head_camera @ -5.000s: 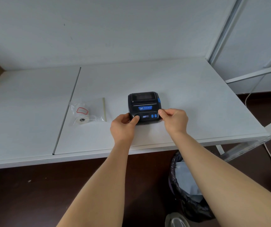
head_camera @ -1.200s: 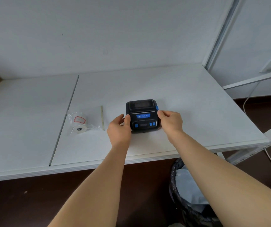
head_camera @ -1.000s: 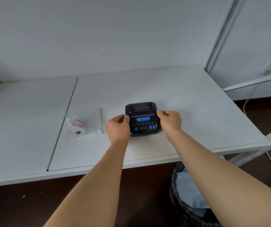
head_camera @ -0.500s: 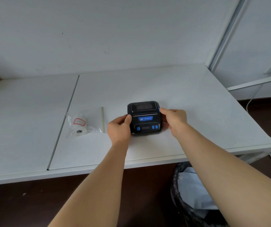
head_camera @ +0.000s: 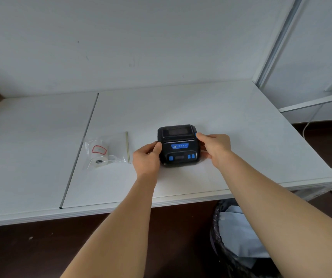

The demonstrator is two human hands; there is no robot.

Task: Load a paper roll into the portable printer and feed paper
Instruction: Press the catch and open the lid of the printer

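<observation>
Closest in, both forearms reach out over the near edge of the white table (head_camera: 181,187), with a black-bagged bin (head_camera: 239,243) on the floor below at the right. The left hand (head_camera: 146,159) is curled against the left side of the portable printer (head_camera: 179,146), thumb up on its top edge, so it's bracing the body rather than lifting it. The right hand (head_camera: 214,146) cups the right side, with a fingertip touching the little blue tab (head_camera: 195,135) at the upper right corner, which I'd guess is the cover release. The printer sits flat near the middle of the table: chunky black plastic, rounded corners, a dark window in the lid at the back, a blue logo strip and three blue buttons around a small screen on the front. Looks rigid and light enough to skid if you push the latch one-handed, so pinning it by the sides like this makes sense; I'd keep off the lid itself since it's still shut and has to swing up. Off to the left, well apart, the paper roll (head_camera: 99,161) lies in a clear plastic bag (head_camera: 105,153). It's small, light and soft-edged, and the film looks slippery, so grab the roll through the bag by its flat ends.
</observation>
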